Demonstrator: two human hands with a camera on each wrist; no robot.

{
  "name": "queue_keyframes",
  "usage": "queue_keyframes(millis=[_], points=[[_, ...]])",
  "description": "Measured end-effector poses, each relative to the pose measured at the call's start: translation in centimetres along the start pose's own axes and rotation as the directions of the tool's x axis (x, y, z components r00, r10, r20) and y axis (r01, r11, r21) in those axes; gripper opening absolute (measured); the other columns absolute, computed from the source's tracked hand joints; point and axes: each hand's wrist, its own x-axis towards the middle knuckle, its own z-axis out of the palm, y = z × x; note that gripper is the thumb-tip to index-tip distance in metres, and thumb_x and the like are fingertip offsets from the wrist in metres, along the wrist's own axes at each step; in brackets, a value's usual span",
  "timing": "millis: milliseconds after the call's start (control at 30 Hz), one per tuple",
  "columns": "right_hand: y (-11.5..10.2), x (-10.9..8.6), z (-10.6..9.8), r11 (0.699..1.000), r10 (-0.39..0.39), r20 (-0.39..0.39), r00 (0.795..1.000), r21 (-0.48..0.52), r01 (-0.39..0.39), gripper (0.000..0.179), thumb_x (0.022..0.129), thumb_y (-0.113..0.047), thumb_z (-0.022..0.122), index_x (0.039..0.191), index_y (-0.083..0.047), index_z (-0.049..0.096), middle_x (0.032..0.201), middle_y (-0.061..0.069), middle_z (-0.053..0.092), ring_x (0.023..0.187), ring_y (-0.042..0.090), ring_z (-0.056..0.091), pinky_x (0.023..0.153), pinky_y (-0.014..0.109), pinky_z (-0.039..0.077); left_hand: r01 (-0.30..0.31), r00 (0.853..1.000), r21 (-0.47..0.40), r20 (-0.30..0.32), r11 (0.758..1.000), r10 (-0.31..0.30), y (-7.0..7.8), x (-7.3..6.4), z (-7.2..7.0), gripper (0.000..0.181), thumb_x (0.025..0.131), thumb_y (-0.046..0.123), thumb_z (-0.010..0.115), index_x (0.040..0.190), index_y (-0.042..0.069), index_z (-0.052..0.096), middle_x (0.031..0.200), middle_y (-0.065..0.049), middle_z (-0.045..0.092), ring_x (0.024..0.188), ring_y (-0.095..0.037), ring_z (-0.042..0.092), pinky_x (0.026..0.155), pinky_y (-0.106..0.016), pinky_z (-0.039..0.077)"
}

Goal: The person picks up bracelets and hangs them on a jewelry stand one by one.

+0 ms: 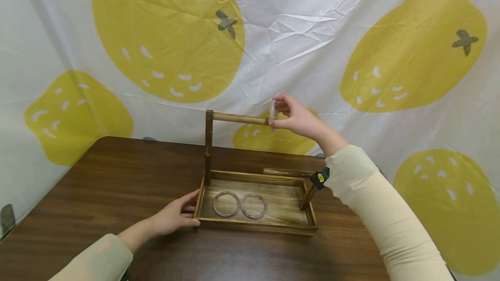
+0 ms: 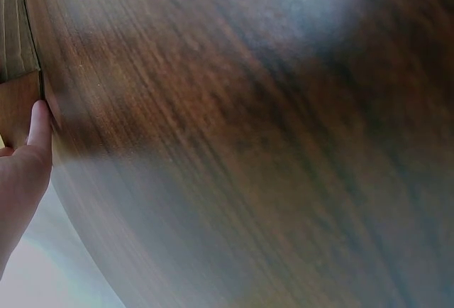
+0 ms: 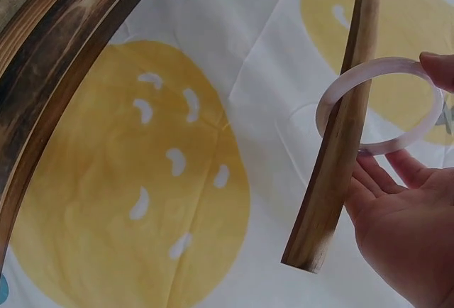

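My right hand (image 1: 294, 116) pinches a pale translucent bangle (image 3: 418, 134) between thumb and fingers. In the right wrist view, the round wooden bar (image 3: 333, 173) passes through this ring near the bar's free end. The bar reaches out from the left upright (image 1: 208, 151) of a brown wooden tray (image 1: 255, 228). Against the tray's left end, my left hand (image 1: 173, 216) grips the near corner, its thumb (image 2: 40, 123) along the wood. Two more bangles, a left one (image 1: 214, 209) and a right one (image 1: 266, 209), lie flat side by side inside the tray.
A shorter right post (image 1: 306, 197) stands at the tray's right end, partly hidden by the right wrist. Behind the tray lies a wooden strip (image 1: 287, 171). The dark wooden table (image 1: 129, 177) meets a white cloth (image 1: 297, 42) printed with yellow fruit.
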Motion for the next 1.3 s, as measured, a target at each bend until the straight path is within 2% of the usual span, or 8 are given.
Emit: queue_keyframes(millis=[300,667,867,1300], points=[[-0.7,0.5,0.7,1.0,-0.028,0.004,1.0,0.006,0.028,0.071,0.082,-0.013,0.068,0.14,0.001,0.03,0.132,0.02,0.046,0.128,0.034,0.043,0.111,0.047,0.035,0.009,1.0,0.001,0.006,1.0,-0.009,-0.1,0.0,-0.1,0.09,0.082,0.008,0.071,0.144,-0.014,0.01,0.136,-0.04,0.031,0.118,-0.048,0.048,0.093,-0.037,0.053],[-1.6,0.7,1.4,0.999,-0.015,0.05,0.999,-0.03,0.016,0.075,0.081,-0.016,0.069,0.142,-0.004,0.028,0.138,0.017,0.042,0.132,0.032,0.039,0.113,0.044,0.034,0.0,1.0,-0.013,0.008,1.0,0.0,-0.2,0.0,-0.1,0.09,0.082,0.008,0.071,0.143,-0.015,0.009,0.136,-0.041,0.03,0.117,-0.049,0.048,0.093,-0.034,0.054],[-2.0,1.0,1.7,0.999,-0.031,0.063,0.998,-0.03,0.033,0.077,0.082,-0.016,0.068,0.145,-0.006,0.026,0.14,0.017,0.041,0.133,0.031,0.038,0.113,0.044,0.033,0.007,1.0,-0.011,-0.003,1.0,-0.007,-0.3,0.0,-0.1,0.09,0.081,0.007,0.072,0.144,-0.014,0.01,0.136,-0.041,0.029,0.117,-0.048,0.049,0.093,-0.034,0.054],[-2.3,1.6,2.8,0.991,-0.062,0.07,0.996,-0.111,0.069,0.076,0.081,-0.021,0.069,0.144,-0.007,0.029,0.136,0.015,0.047,0.129,0.03,0.043,0.11,0.043,0.038,0.006,1.0,-0.015,0.002,1.0,-0.006,-0.2,0.0,-0.1,0.09,0.081,0.008,0.072,0.144,-0.014,0.01,0.137,-0.041,0.029,0.118,-0.049,0.047,0.093,-0.035,0.053]])
